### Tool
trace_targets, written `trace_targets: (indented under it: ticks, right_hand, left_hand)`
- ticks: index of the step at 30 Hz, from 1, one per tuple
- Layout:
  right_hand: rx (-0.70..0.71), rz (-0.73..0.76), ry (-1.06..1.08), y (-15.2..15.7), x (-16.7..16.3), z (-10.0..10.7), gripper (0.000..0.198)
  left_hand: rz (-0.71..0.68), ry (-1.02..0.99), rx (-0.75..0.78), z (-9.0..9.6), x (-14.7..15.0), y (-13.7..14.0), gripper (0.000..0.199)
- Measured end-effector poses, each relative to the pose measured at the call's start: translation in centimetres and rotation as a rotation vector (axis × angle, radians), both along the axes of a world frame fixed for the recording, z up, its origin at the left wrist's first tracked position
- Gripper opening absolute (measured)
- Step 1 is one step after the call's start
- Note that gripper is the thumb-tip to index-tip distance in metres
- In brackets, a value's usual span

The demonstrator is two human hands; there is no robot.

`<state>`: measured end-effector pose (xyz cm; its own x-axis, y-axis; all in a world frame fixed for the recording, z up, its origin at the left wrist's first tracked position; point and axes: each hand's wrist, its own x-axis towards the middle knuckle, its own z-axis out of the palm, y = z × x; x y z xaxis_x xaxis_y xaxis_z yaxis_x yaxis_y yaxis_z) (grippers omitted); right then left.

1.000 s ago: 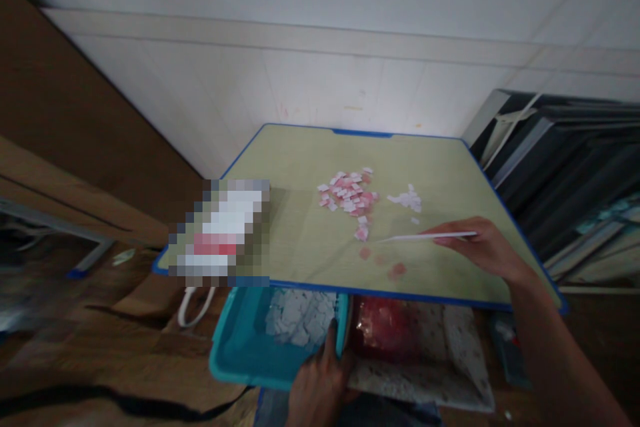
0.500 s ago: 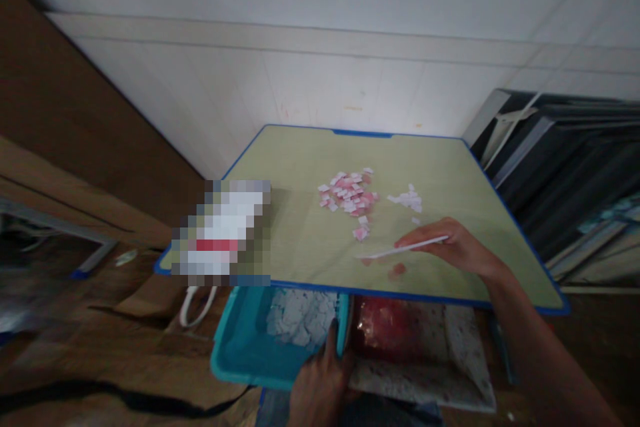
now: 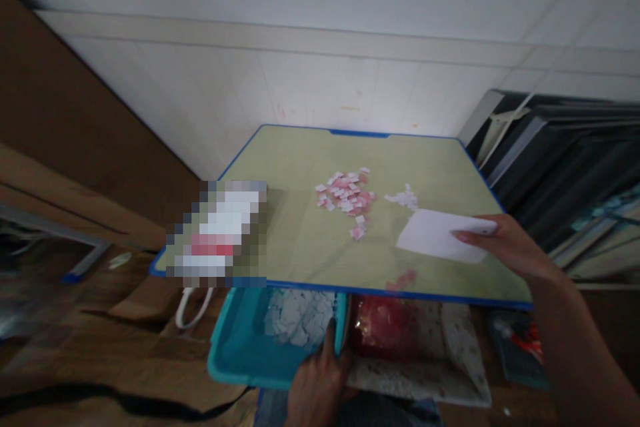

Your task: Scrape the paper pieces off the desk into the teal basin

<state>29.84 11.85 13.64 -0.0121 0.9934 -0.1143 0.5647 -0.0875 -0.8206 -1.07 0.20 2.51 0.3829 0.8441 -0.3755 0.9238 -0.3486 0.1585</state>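
Note:
My right hand (image 3: 487, 237) grips a white card (image 3: 440, 233) by its right end, thumb on the near face, raised over the right part of the table (image 3: 290, 240). My left hand (image 3: 320, 380) holds the right rim of a teal plastic basket (image 3: 245, 370), its index finger stretched along the rim. Inside the basket lie many small white pieces (image 3: 300, 317). On the table sits a pile of pink and white pieces (image 3: 347, 192), with a smaller pile of white pieces (image 3: 404, 197) to its right. A blurred pinkish patch (image 3: 403, 279) shows near the front edge.
A pixelated white object (image 3: 225, 227) stands at the table's left. Under the front edge, beside the basket, is a stained tray (image 3: 465, 340) with something shiny red (image 3: 380, 327). Dark flat panels (image 3: 575, 140) lean at the right. A wall (image 3: 300, 80) rises behind.
My right hand has moved right and turned the card from nearly edge-on to showing its broad face. My left hand stays at the basket rim.

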Motion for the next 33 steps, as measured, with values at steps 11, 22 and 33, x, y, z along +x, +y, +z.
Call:
trace_targets:
  ticks: [11, 22, 33]
  right_hand:
    - [-0.188, 0.212, 0.213, 1.5, -4.5, -1.0, 0.027]
    - [-0.045, 0.267, -0.036, -2.6, -5.4, -0.4, 0.026]
    - [0.214, 0.231, -0.134, -2.7, -2.3, 2.2, 0.017]
  left_hand:
    - [-0.012, -0.009, 0.109, -0.5, -0.1, -0.2, 0.054]
    - [-0.01, -0.02, 0.105, -0.3, 0.0, -0.1, 0.049]
    - [-0.005, -0.011, 0.028, 0.0, 0.0, -0.1, 0.055]
